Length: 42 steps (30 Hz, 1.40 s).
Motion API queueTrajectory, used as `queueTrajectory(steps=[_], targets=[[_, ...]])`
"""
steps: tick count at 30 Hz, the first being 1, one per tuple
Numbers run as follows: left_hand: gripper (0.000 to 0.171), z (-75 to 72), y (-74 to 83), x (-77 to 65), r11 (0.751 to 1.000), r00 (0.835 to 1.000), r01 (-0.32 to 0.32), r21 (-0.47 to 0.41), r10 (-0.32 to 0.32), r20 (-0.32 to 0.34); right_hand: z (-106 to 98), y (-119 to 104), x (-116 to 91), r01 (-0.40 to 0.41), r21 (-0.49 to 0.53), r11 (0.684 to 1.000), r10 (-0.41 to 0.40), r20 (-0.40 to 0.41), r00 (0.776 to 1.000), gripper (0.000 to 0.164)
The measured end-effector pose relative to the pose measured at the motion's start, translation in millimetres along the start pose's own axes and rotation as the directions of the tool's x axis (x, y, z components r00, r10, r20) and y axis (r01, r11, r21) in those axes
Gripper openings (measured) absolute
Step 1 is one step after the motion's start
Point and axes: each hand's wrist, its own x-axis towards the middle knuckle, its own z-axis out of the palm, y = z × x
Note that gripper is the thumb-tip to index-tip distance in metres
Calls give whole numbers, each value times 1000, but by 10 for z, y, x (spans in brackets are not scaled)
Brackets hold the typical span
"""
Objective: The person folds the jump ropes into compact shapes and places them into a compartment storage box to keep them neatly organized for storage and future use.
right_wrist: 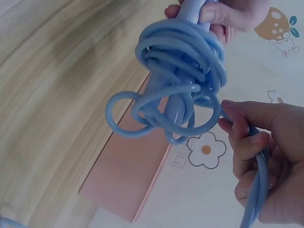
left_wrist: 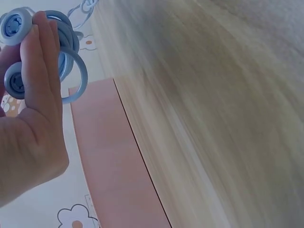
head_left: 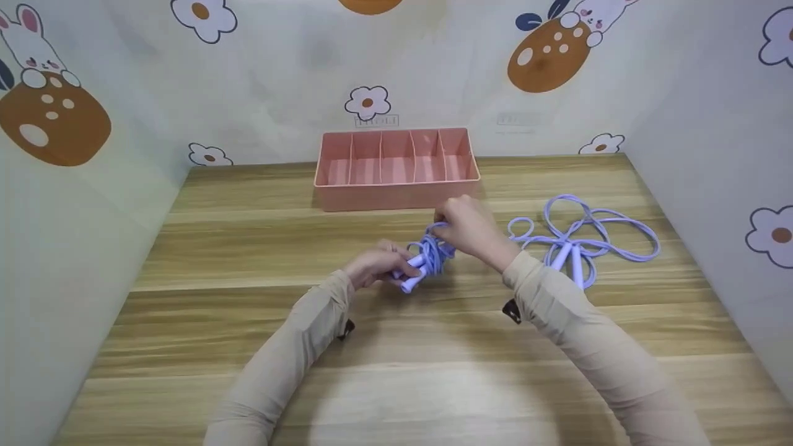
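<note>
My left hand (head_left: 376, 263) grips the two handles (head_left: 411, 284) of a blue-violet jump rope (head_left: 438, 254), near their ends. The rope's cord is wound in several turns round the handles, as the right wrist view shows, with a few loose loops at the far end. To the right, my right hand (head_left: 469, 227) has its fingers curled round a doubled length of cord (right_wrist: 259, 183), which runs from the wound bundle through the palm. Both hands are above the table, in front of a pink box (head_left: 396, 197).
A second jump rope (head_left: 638, 248) of the same colour lies loosely coiled on the wooden table (head_left: 248, 248) at the right, its handles partly behind my right sleeve (head_left: 557, 303). The pink box has several upright dividers. A patterned backdrop (head_left: 279, 80) rises behind the table.
</note>
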Motion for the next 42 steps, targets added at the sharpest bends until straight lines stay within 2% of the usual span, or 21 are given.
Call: queueTrajectory(steps=[4, 7, 10, 13, 15, 17, 20, 24, 27, 31, 36, 39, 42], targets=[[17, -4, 54, 32, 999, 998, -35, -33, 33, -63, -3, -35, -18, -27, 97, 995, 26, 9, 1000, 14], [24, -18, 141, 56, 994, 991, -82, -72, 74, -111, -11, -53, -37, -49, 211, 976, 48, 8, 999, 20], [30, -35, 247, 61, 984, 982, -132, -117, 114, -149, -5, -58, -66, -68, 347, 935, 74, -1, 997, 25], [31, -58, 325, 54, 971, 974, -161, -177, 128, -185, 32, -55, -106, -74, 474, 878, 87, -5, 996, 23], [31, -76, 357, 45, 959, 968, -181, -217, 135, -211, 69, -46, -137, -63, 529, 846, 85, -18, 996, 22], [32, -93, 371, 39, 948, 962, -200, -246, 142, -233, 110, -30, -173, -50, 552, 832, 83, -36, 996, 23], [34, -108, 372, 33, 937, 956, -219, -273, 151, -250, 167, 5, -234, -35, 555, 831, 89, -69, 994, 24], [36, -115, 360, 23, 928, 957, -222, -299, 149, -247, 228, 52, -325, -20, 552, 834, 87, -95, 992, 23], [35, -138, 348, 11, 909, 958, -232, -347, 150, -246, 275, 91, -397, 3, 546, 838, 64, -103, 993, 23], [35, -165, 330, -13, 882, 960, -244, -404, 159, -231, 338, 151, -485, 18, 518, 855, 40, -100, 994, 22], [39, -128, 307, -37, 868, 961, -255, -426, 180, -208, 410, 219, -554, 11, 510, 860, 25, -63, 998, 18], [38, -100, 283, -41, 862, 956, -280, -423, 210, -204, 440, 253, -575, 55, 468, 882, -11, -95, 995, 15], [35, -78, 258, -57, 854, 952, -300, -426, 242, -186, 454, 281, -582, 120, 384, 915, -58, -170, 984, 11]])
